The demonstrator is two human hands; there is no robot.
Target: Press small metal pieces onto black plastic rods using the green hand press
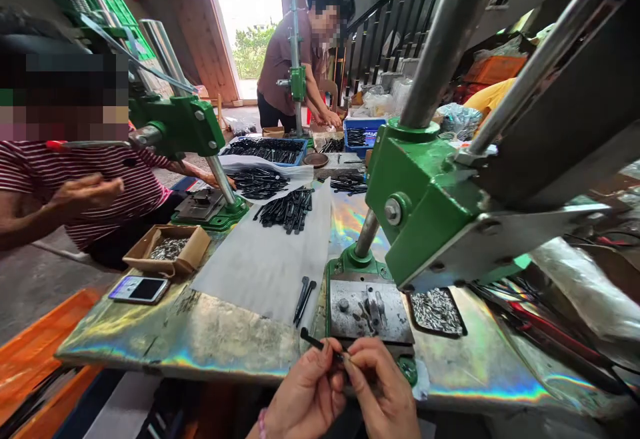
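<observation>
A slim black plastic piece with a hooked end [312, 339] is pinched between the thumb and fingers of my left hand [310, 389]. My right hand [383, 389] closes on the other end of this piece, its fingertips meeting those of the left; whether a small part is also between them is hidden. Both hands are at the table's front edge, just before the metal base plate [343, 329] of a green hand press [425, 199]. Two similar black pieces [304, 302] lie on a white sheet [240, 292] to the left. Right of the press, a dark tray [465, 332] holds small silvery metal parts.
A pile of black pieces [287, 211] lies farther back on the sheet. At left are a phone [139, 289], a cardboard box [187, 262] of metal parts and a seated co-worker [100, 205] by another press [175, 122]. Another person [285, 59] stands behind blue crates [300, 153].
</observation>
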